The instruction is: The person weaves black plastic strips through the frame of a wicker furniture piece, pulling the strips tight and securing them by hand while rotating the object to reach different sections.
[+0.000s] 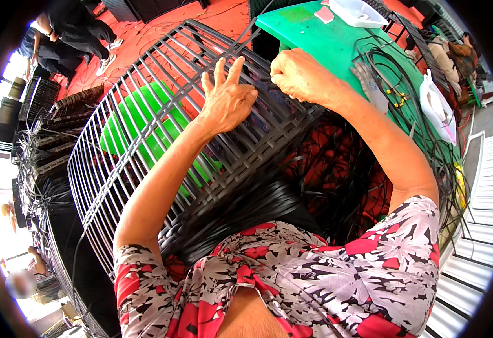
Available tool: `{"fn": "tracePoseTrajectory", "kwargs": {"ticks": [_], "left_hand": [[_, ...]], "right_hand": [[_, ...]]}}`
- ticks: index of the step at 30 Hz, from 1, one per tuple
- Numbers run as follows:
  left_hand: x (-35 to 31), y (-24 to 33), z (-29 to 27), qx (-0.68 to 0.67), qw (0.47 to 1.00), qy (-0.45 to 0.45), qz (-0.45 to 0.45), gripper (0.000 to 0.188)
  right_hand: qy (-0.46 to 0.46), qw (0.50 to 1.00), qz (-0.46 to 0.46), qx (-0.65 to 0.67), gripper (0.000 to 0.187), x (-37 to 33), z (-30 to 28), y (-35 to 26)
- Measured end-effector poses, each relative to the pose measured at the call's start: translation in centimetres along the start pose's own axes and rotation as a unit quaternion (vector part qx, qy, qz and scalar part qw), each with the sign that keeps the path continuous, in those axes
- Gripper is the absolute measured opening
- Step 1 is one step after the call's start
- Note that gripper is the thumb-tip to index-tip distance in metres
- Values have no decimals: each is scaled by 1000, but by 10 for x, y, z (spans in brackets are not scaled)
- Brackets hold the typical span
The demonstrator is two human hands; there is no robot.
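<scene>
A grey woven panel (150, 112) of long parallel bars, crossed by braided bands, leans in front of me. Over its upper right part is my left hand (226, 98); three fingers are stretched out, while the index finger bends in toward the thumb as in a pinch. Whatever lies between those fingertips is hidden. My right hand (301, 76) is closed in a fist just to the right, near the panel's edge and the green table (308, 34). Its contents cannot be seen. Loose black strips (252, 205) bunch below the panel, close to my body.
Behind the bars is a bright green plastic seat (128, 127). On the table are black strips, a glove (365, 79), a white tray (359, 12) and a white container (435, 107). People (71, 34) stand at the far left. Woven pieces (49, 146) are stacked left.
</scene>
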State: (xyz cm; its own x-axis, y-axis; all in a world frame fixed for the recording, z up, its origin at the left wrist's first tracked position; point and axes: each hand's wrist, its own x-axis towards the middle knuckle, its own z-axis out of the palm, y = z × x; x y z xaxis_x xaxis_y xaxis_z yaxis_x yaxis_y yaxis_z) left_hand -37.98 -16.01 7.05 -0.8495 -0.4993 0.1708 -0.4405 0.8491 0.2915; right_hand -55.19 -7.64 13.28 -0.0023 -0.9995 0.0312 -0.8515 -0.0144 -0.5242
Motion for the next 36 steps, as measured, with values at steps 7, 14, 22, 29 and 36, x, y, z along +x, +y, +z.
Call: {"fn": "tracePoseTrajectory", "kwargs": {"ticks": [7,14,22,29,36], "left_hand": [[7,5,11,4,999,5,-34,25],[10,-4,-2,-137,989,4,-59,14],[-5,2,-26,-232,960,155,-22,14],[-25,21,-53,-533,823,20,-196,15],[-36,6,-39,-664,711,46,-227,12]], "right_hand": [[-113,992,13,-46,12,19,14,4],[-103,970,88,201,15,9,9,8],[15,972,-48,230,32,-9,11,-26],[25,947,-42,318,25,-5,27,-19],[68,966,-206,143,17,2,36,-15]]}}
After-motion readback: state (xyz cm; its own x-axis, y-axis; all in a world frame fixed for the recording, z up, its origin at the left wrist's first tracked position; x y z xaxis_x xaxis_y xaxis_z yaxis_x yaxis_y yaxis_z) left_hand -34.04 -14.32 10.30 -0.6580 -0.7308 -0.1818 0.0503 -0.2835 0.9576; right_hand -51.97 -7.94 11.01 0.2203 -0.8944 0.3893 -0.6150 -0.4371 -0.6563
